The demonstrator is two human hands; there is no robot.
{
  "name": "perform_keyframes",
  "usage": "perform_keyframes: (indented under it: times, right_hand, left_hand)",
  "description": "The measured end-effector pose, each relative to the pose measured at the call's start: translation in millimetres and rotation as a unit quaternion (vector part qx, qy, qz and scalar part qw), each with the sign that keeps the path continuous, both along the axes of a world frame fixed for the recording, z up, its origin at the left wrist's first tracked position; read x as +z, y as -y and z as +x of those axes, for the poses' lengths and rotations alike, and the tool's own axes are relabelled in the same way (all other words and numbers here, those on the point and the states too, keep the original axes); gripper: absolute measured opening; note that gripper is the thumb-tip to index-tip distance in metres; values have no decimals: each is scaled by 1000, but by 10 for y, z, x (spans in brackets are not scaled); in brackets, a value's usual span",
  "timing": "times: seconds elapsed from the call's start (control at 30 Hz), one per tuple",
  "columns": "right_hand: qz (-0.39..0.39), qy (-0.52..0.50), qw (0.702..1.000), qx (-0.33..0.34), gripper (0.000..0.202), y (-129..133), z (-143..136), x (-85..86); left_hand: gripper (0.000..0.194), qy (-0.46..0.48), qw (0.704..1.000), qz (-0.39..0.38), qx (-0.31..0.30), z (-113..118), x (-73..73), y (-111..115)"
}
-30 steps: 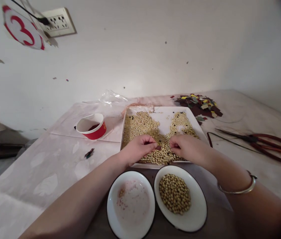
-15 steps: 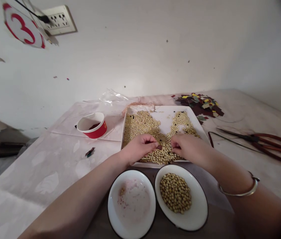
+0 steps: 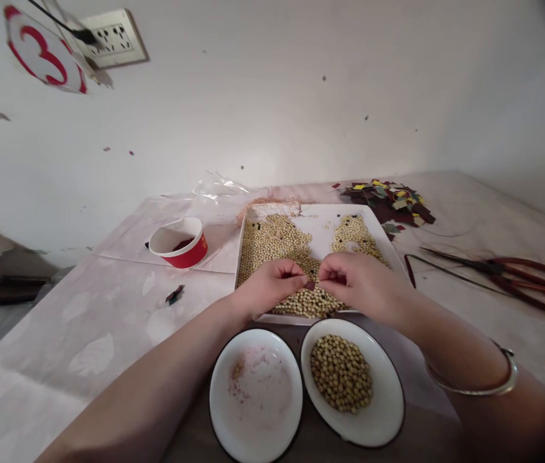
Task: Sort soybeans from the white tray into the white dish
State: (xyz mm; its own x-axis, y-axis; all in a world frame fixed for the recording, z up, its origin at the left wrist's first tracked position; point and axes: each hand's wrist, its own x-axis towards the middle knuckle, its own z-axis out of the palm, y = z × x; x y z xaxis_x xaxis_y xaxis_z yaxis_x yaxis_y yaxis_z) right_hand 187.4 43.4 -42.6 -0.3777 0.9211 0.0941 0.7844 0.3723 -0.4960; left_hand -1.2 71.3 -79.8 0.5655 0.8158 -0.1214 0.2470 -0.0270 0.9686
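My left hand (image 3: 277, 283) is over the front of a white tray (image 3: 320, 231) spread with pale round beads (image 3: 277, 235). Its thumb and index finger pinch a small dark reddish piece (image 3: 310, 285). Just right of it, my right hand (image 3: 349, 276) has its fingers pinched together over the same beads; whatever lies between those fingertips is too small to make out. A silver bangle (image 3: 508, 379) circles the right wrist. Below the hands stand two white dishes: the right dish (image 3: 383, 411) holds larger brownish beads (image 3: 342, 373), the left dish (image 3: 267, 418) shows pinkish residue.
A red-and-white paper cup (image 3: 185, 254) with dark red contents stands left of the tray. Colored scraps (image 3: 397, 199) are heaped at the back right, and scissors (image 3: 518, 276) lie on the right. Clear plastic (image 3: 219, 186) lies behind, beside reddish thread (image 3: 272, 204).
My right hand has moved left, closer to my left hand, its fingers still pinched. My left hand keeps its place with the small reddish piece.
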Motion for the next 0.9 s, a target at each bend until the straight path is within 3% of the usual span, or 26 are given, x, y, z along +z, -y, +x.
perform_keyframes:
  times: [0.13, 0.53, 0.77, 0.9]
  right_hand:
    - [18, -25, 999, 8, 9, 72, -122, 10]
    - [124, 54, 991, 5, 12, 82, -172, -111]
    - [131, 64, 989, 19, 12, 86, -177, -126]
    - [101, 45, 994, -15, 11, 68, -131, -46]
  left_hand:
    - [25, -5, 1000, 12, -10, -12, 7, -9]
    - [26, 8, 1000, -9, 0, -4, 20, -1]
    - [27, 12, 1000, -2, 4, 0, 14, 0]
    - [27, 8, 1000, -4, 6, -2, 16, 5]
